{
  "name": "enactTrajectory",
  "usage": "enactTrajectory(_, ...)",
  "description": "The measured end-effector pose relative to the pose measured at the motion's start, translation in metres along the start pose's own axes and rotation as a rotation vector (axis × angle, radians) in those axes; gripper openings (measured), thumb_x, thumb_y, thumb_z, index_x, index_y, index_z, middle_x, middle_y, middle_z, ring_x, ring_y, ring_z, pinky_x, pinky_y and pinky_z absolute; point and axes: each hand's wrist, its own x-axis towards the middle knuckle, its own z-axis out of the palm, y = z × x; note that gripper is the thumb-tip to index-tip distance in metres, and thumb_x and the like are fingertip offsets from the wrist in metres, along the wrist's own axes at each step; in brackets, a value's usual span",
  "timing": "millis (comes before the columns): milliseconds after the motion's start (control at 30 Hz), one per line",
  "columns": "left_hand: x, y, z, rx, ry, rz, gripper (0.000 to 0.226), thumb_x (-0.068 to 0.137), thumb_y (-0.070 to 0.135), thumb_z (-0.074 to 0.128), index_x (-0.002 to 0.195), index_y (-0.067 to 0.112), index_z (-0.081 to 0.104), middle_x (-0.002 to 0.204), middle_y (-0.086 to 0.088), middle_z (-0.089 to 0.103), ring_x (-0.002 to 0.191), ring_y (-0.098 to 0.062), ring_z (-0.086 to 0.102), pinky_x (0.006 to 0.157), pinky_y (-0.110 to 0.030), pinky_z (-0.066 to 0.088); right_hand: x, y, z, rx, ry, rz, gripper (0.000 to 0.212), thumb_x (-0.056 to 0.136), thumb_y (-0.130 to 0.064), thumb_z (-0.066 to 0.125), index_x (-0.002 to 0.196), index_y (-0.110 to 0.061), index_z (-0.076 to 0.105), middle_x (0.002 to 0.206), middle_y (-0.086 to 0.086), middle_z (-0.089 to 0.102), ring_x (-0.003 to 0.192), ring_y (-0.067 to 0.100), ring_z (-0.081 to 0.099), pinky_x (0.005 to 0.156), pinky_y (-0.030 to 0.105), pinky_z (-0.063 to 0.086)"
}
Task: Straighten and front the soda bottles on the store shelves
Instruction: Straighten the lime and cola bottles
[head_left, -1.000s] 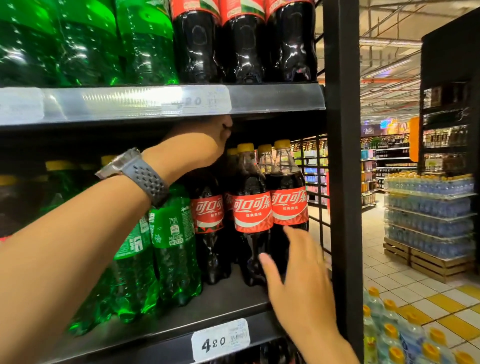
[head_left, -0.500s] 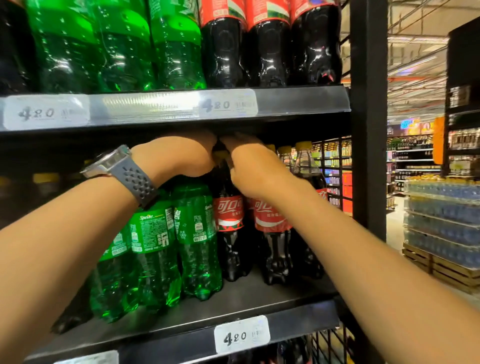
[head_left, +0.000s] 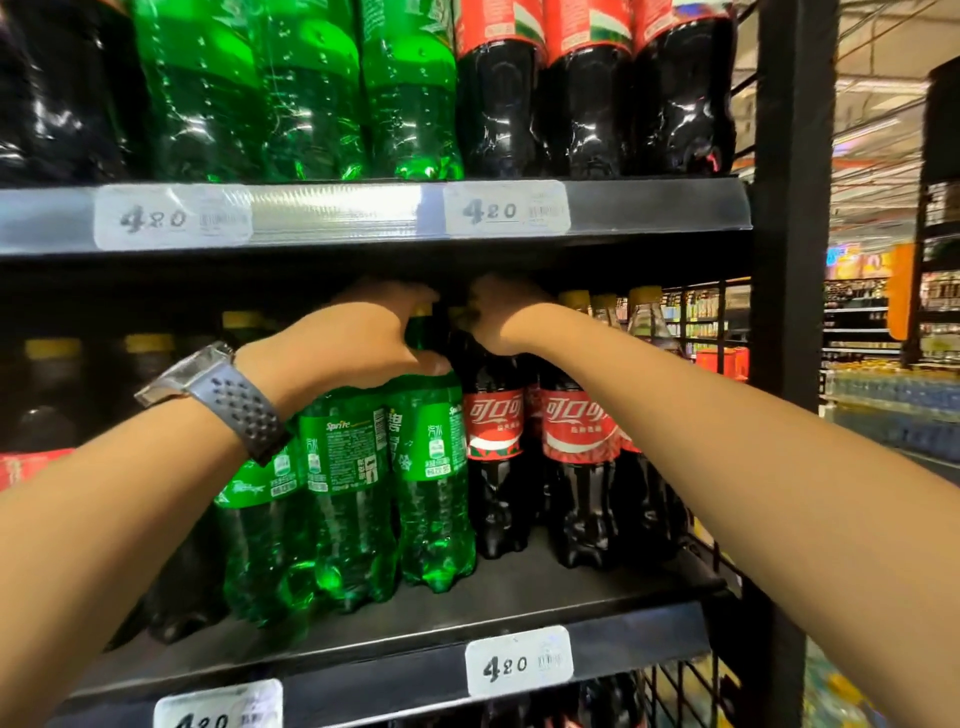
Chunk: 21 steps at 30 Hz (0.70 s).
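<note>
Soda bottles (head_left: 579, 441) stand in a row on the middle shelf (head_left: 545, 587), right under my hands: green Sprite ones below my left hand, red-labelled cola ones below my right. My left hand (head_left: 363, 338) grips the neck of the Sprite bottle (head_left: 428, 467) nearest the colas, with the thumb pressed on its shoulder. My right hand (head_left: 501, 314) is curled over the cap and neck of the cola bottle (head_left: 493, 436) just beside it. The two hands sit close together but apart. More colas stand to the right of my right hand, their yellow caps showing. A watch (head_left: 218, 384) with a dark perforated strap sits on my left wrist. Just above both hands runs the upper shelf (head_left: 649, 208), carrying green and dark bottles, with 4.20 price tags (head_left: 506, 210) on its edge. Well beyond my right arm, past the black upright (head_left: 792, 260), stacked water packs (head_left: 893, 410) line the aisle.
</note>
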Motion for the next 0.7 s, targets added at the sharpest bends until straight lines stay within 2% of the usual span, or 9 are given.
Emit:
enactTrajectory(167, 0.004, -0.001, 0.0, -0.006, -0.039, -0.005, 0.079, 0.077, 0.046, 0.075, 0.145, 0.023, 0.04, 0.143, -0.001, 0.049, 0.127, -0.022, 0.048, 0.103, -0.036, 0.042, -0.005, 0.006, -0.01, -0.008, 0.022, 0.005, 0.04, 0.095, -0.039, 0.05, 0.118, -0.007, 0.058, 0.119, 0.016, 0.059, 0.106, 0.034, 0.056, 0.073, 0.028, 0.038)
enactTrajectory(267, 0.003, 0.001, 0.001, 0.038, -0.044, -0.001, 0.081, 0.079, 0.048, 0.072, 0.147, 0.024, 0.036, 0.146, -0.001, 0.046, 0.13, -0.022, 0.046, 0.104, -0.034, 0.04, -0.008, 0.007, -0.014, -0.004, 0.007, 0.016, 0.041, 0.093, -0.043, 0.052, 0.116, -0.01, 0.059, 0.115, 0.013, 0.06, 0.098, 0.031, 0.056, 0.071, 0.029, 0.037)
enactTrajectory(300, 0.002, 0.003, 0.001, 0.061, -0.045, 0.0, 0.082, 0.079, 0.048, 0.071, 0.148, 0.024, 0.033, 0.146, -0.002, 0.046, 0.129, -0.023, 0.046, 0.103, -0.031, 0.04, -0.01, 0.007, -0.015, 0.003, 0.005, 0.021, 0.042, 0.092, -0.045, 0.053, 0.115, -0.011, 0.06, 0.112, 0.012, 0.06, 0.093, 0.03, 0.055, 0.071, 0.029, 0.037)
enactTrajectory(400, 0.002, 0.01, -0.003, 0.074, -0.006, 0.007, 0.08, 0.08, 0.045, 0.069, 0.148, 0.031, 0.029, 0.14, -0.003, 0.052, 0.12, -0.024, 0.053, 0.086, -0.024, 0.041, -0.014, 0.01, -0.017, 0.026, 0.034, 0.043, 0.046, 0.086, -0.05, 0.059, 0.112, -0.012, 0.06, 0.108, 0.01, 0.059, 0.087, 0.026, 0.052, 0.073, 0.031, 0.044)
enactTrajectory(467, 0.013, 0.015, -0.006, -0.002, 0.012, 0.027, 0.068, 0.084, 0.037, 0.063, 0.145, 0.032, 0.035, 0.137, -0.003, 0.054, 0.117, -0.024, 0.055, 0.091, -0.028, 0.044, -0.018, 0.01, -0.02, 0.018, 0.031, 0.037, 0.054, 0.084, -0.055, 0.06, 0.116, -0.012, 0.059, 0.11, 0.01, 0.06, 0.093, 0.027, 0.056, 0.082, 0.035, 0.05)
enactTrajectory(533, 0.031, 0.021, -0.005, -0.092, -0.064, 0.042, 0.055, 0.086, 0.017, 0.058, 0.139, 0.02, 0.044, 0.133, -0.008, 0.058, 0.117, -0.027, 0.056, 0.098, -0.039, 0.046, -0.022, 0.01, -0.026, 0.001, -0.002, -0.001, 0.058, 0.084, -0.057, 0.059, 0.121, -0.012, 0.058, 0.112, 0.01, 0.06, 0.098, 0.029, 0.058, 0.088, 0.036, 0.05)
enactTrajectory(600, 0.048, 0.026, -0.002, -0.132, -0.153, 0.039, 0.043, 0.086, 0.001, 0.053, 0.129, 0.004, 0.054, 0.123, -0.017, 0.062, 0.11, -0.033, 0.059, 0.094, -0.044, 0.048, -0.026, 0.009, -0.033, -0.036, -0.028, -0.036, 0.051, 0.088, -0.047, 0.059, 0.124, -0.011, 0.058, 0.114, 0.011, 0.061, 0.098, 0.029, 0.059, 0.085, 0.032, 0.05)
enactTrajectory(700, 0.06, 0.035, -0.001, -0.023, -0.127, 0.074, 0.023, 0.088, 0.013, 0.054, 0.105, 0.005, 0.067, 0.091, -0.013, 0.067, 0.08, -0.029, 0.06, 0.068, -0.033, 0.048, -0.034, 0.019, -0.042, -0.078, 0.03, -0.064, 0.03, 0.091, -0.025, 0.056, 0.119, -0.015, 0.06, 0.112, 0.011, 0.064, 0.093, 0.029, 0.06, 0.081, 0.034, 0.052)
